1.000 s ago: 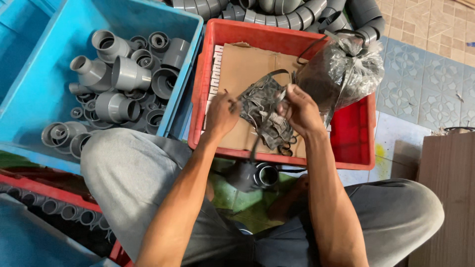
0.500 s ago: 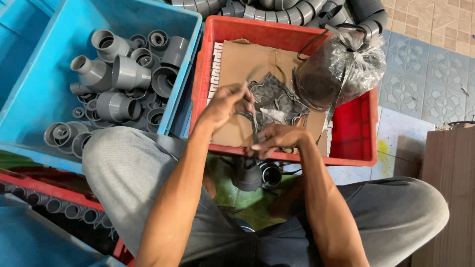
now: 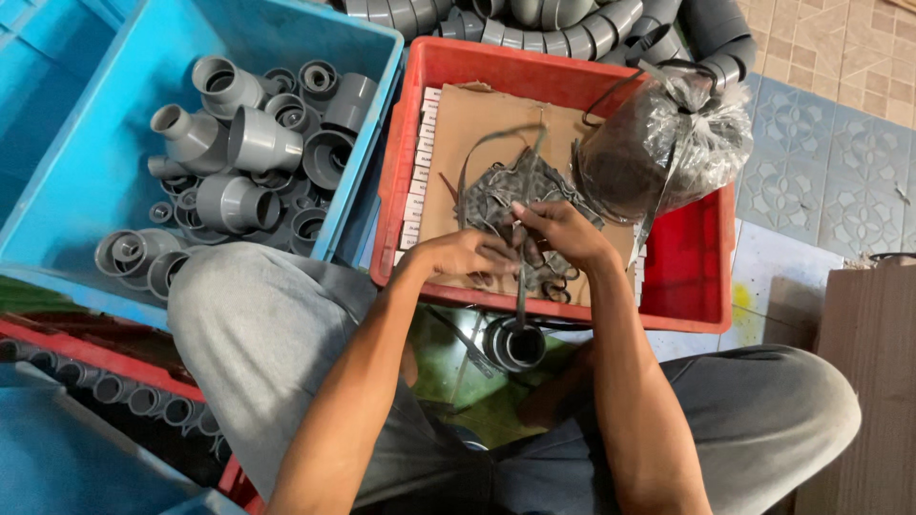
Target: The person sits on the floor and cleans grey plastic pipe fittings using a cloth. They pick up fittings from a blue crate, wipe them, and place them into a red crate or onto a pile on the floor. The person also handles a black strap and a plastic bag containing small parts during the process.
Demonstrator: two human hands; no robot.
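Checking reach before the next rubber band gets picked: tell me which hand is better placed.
Probably the right hand: it lies over the dark rubber band pile, fingers touching it. The left hand sits nearer the red crate's front edge.

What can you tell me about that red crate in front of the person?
The red crate is a shallow rectangular plastic bin on the floor, beside a blue crate. Brown cardboard lines its bottom, carrying a tangle of dark rubber strips. A clear plastic bag of dark stuff fills its far right corner. Both hands work over its near edge.

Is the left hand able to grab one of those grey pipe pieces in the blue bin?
Probably yes: the left hand sits beside the blue bin, open-topped, grey pipe pieces uncovered.
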